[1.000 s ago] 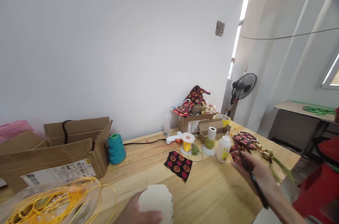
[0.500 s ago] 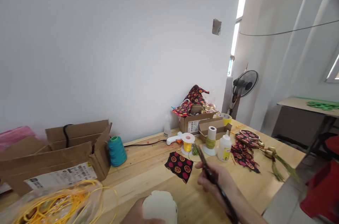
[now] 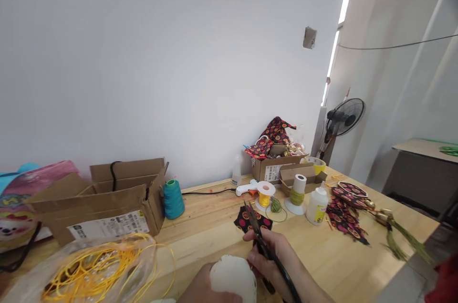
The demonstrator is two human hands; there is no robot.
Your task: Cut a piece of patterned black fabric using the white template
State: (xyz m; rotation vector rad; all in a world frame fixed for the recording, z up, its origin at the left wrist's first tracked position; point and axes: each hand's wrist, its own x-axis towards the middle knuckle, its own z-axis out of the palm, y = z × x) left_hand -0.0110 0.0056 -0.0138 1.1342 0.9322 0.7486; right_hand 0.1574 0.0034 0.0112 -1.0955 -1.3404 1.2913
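My left hand [image 3: 207, 287], at the bottom of the view, is closed round a white rounded flat piece [image 3: 234, 276] with an uneven edge. Just to its right, my right hand [image 3: 277, 257] grips black-handled scissors [image 3: 263, 245], their blades pointing up and away from me. Behind the blades lies a piece of black cloth [image 3: 241, 219] with red and orange round motifs, partly covered by the scissors and fingers. The lower part of my left hand is cut off by the frame edge.
Cardboard boxes [image 3: 107, 203] [image 3: 263, 169] stand along the wall. A teal thread cone [image 3: 174, 199], a glue gun [image 3: 246, 187], a yellow cord spool [image 3: 265, 195] and a glue bottle [image 3: 317, 205] stand on the table. Yellow cord [image 3: 96, 269] lies left; patterned cloth [image 3: 345, 219] and tassels [image 3: 397, 238] lie right.
The view has turned left, so things sit farther right in the picture. My right hand with the scissors has come closer to the white piece, and the blades now overlap the cloth.
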